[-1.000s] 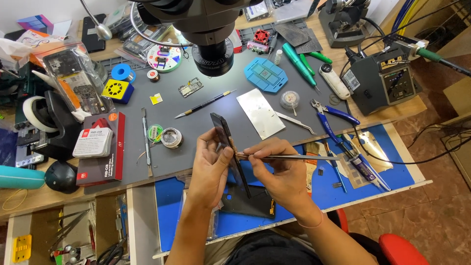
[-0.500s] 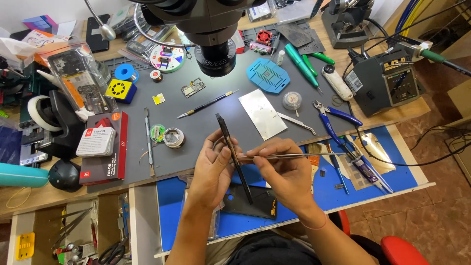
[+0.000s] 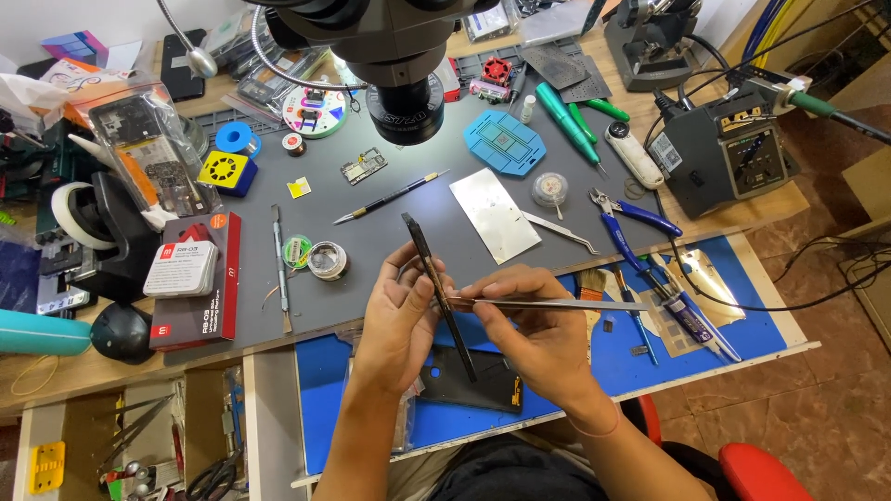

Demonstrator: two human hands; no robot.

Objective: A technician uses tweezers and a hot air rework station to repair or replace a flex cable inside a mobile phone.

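Hands are seen at the front middle of the surface, above the edge where the grey mat meets the blue mat. A phone, turned edge-on and tilted so its top leans away from the person, is gripped by the left hand, whose fingers are curled shut around its lower left side. Tweezers are pinched in the right hand, closed between thumb and fingers, and are held level, with the tips brought to the phone's edge near its middle. A dark back cover is lying flat on the blue mat under both hands. A microscope head is hanging over the grey mat beyond the hands. A silvery metal plate and a second pair of tweezers are resting just beyond the right hand, blue-handled cutters farther right. A red and grey box is set well to the left.
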